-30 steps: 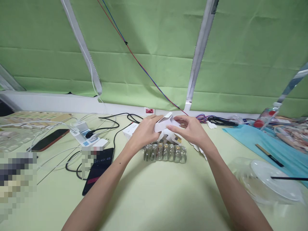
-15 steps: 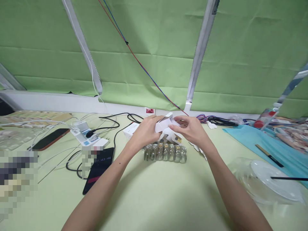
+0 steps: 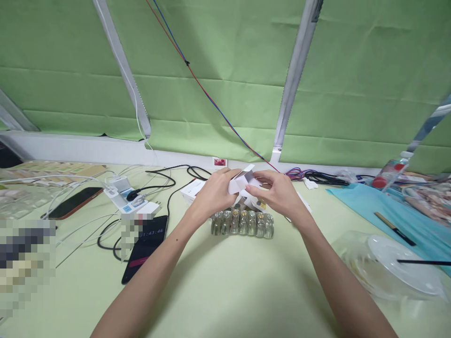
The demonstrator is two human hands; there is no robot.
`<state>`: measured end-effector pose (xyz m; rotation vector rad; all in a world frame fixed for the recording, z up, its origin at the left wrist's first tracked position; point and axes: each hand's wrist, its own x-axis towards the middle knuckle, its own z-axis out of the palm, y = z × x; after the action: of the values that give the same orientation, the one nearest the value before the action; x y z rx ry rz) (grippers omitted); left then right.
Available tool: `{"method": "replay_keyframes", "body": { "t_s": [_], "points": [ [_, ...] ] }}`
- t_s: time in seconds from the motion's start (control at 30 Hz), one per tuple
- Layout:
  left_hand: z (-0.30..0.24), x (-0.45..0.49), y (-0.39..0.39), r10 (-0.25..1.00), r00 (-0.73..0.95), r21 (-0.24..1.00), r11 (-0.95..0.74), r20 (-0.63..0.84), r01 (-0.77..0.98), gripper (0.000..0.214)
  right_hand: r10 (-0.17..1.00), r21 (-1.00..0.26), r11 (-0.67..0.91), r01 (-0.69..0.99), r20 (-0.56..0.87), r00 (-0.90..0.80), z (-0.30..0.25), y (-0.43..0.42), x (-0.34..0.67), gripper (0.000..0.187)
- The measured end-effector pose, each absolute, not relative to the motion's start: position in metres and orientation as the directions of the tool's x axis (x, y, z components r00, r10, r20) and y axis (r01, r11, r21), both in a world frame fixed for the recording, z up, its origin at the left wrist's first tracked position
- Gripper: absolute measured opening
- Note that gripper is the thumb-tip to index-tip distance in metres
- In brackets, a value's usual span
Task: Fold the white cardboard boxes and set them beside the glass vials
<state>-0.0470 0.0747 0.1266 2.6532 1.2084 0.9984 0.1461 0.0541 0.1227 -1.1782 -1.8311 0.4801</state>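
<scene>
A small white cardboard box (image 3: 241,182) with its end flap raised is held up over the middle of the table. My left hand (image 3: 220,188) wraps round its left side, fingers closed on it. At its right edge, the thumb and bent fingers of my right hand (image 3: 276,190) pinch the box; part of that grip is hidden. Just below the hands stands a tight row of several small clear glass bottles (image 3: 243,223) with gold-coloured spots on some tops. Behind the row, partly covered by my hands, lie more white box pieces (image 3: 253,202).
Left of my hands are another white box (image 3: 192,188), a power strip (image 3: 123,197) with cables, a phone showing a timer (image 3: 146,249) and a second phone (image 3: 73,203). On the right are a lidded plastic tub (image 3: 405,263), blue cloth (image 3: 359,199), a knife (image 3: 394,228) and a bottle (image 3: 391,173).
The box has turned slightly in my hands, and its flap now stands out more openly. The right thumb has shifted a little left along the box. The bottles stay in place.
</scene>
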Motion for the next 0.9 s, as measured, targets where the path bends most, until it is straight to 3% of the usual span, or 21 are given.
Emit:
{"method": "replay_keyframes", "body": {
  "t_s": [0.9],
  "points": [
    [0.1258, -0.0446, 0.0736, 0.654, 0.506, 0.301, -0.732, 0.563, 0.611, 0.049, 0.843, -0.665, 0.522, 0.534, 0.497, -0.205, 0.1220, 0.0527, 0.1444, 0.033]
  ]
}}
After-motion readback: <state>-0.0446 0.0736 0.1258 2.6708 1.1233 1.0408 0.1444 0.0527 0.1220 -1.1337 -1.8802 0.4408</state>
